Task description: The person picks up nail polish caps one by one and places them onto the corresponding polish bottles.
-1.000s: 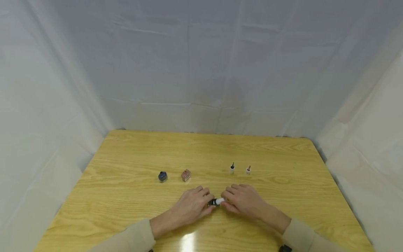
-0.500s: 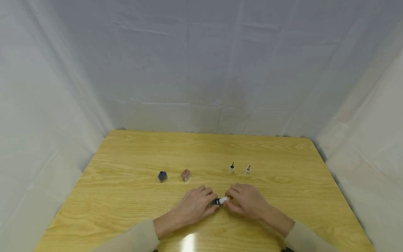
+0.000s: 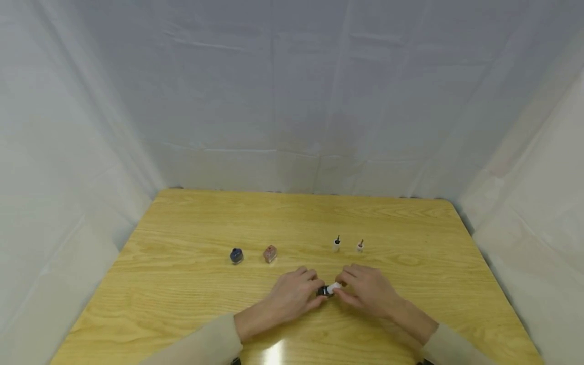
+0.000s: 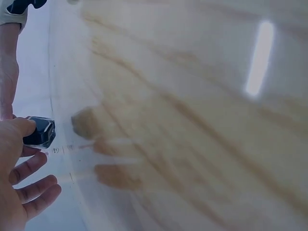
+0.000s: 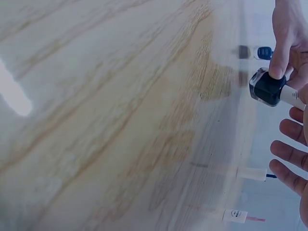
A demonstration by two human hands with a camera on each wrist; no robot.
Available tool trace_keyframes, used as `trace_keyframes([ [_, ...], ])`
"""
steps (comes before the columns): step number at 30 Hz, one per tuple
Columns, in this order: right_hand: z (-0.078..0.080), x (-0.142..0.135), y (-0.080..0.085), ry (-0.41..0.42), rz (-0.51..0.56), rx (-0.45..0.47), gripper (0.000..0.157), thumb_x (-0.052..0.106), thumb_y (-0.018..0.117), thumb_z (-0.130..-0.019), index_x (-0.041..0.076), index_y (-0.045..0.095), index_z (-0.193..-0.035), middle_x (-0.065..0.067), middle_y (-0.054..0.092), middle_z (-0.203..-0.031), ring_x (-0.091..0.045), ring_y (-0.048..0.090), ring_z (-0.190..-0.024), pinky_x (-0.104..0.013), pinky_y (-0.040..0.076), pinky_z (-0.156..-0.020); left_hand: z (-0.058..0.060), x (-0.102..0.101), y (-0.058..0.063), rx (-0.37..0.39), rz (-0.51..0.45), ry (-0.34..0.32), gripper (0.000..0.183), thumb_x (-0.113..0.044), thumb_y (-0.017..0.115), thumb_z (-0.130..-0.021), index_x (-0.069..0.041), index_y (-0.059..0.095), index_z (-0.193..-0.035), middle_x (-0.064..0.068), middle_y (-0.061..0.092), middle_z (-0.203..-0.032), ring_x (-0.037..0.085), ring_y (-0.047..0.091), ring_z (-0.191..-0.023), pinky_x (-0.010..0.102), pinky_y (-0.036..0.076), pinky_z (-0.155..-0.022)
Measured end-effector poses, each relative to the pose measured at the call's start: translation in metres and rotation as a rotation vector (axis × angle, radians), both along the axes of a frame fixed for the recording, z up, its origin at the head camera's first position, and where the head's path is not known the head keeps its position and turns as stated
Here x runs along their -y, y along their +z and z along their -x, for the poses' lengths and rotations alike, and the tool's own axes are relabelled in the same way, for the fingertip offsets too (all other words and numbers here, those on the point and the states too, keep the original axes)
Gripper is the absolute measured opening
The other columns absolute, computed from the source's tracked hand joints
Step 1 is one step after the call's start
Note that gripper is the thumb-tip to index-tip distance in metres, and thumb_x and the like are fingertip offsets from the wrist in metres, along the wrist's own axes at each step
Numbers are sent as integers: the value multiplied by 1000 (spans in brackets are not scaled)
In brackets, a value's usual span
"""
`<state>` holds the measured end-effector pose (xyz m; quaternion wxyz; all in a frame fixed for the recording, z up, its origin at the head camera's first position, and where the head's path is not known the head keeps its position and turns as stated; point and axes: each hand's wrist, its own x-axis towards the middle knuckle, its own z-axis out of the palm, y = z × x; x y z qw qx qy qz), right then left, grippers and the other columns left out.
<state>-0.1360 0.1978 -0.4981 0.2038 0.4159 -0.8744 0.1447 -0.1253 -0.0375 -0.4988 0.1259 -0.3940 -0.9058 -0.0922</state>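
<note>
Dark bottle (image 3: 323,291) with white cap (image 3: 334,288): shifted rightward since the earlier frame, held sideways over the counter (image 3: 182,274). Left hand (image 3: 295,294) pinched the bottle, right hand (image 3: 368,289) the cap. Beyond stood blue bottle (image 3: 236,256), pink bottle (image 3: 270,254), two brush caps (image 3: 336,246).

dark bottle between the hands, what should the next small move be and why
Probably, the right hand should twist the white cap slightly while the left hand steadies the dark bottle. One hand grips each, and the cap appears seated. The blue bottle and pink bottle are capless, while the dark-brush cap and pink-brush cap stand brush-up on the table.
</note>
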Motion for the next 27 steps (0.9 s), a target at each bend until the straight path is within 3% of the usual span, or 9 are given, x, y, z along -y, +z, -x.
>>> trace_keyframes([
  [14,-3,-17,5,-8,-33,7,13,36,72,-86,25,66,-89,16,61,-83,3,54,-68,-12,47,-59,3,-21,4,2,81,-31,30,-51,59,-91,-25,71,-101,-6,67,-94,6,57,-78,11,44,-59],
  [21,-4,-27,8,-20,-49,26,14,37,73,-85,26,66,-90,16,61,-83,2,55,-71,-14,49,-61,4,-34,10,53,111,-31,27,-47,62,-91,-24,72,-103,-5,68,-97,7,58,-81,12,44,-59],
  [27,-4,-37,9,-24,-46,19,15,35,74,-84,25,66,-90,15,62,-83,2,56,-72,-14,49,-62,7,-44,12,45,158,-38,29,-49,60,-91,-26,72,-105,-6,68,-99,6,59,-82,13,47,-62],
])
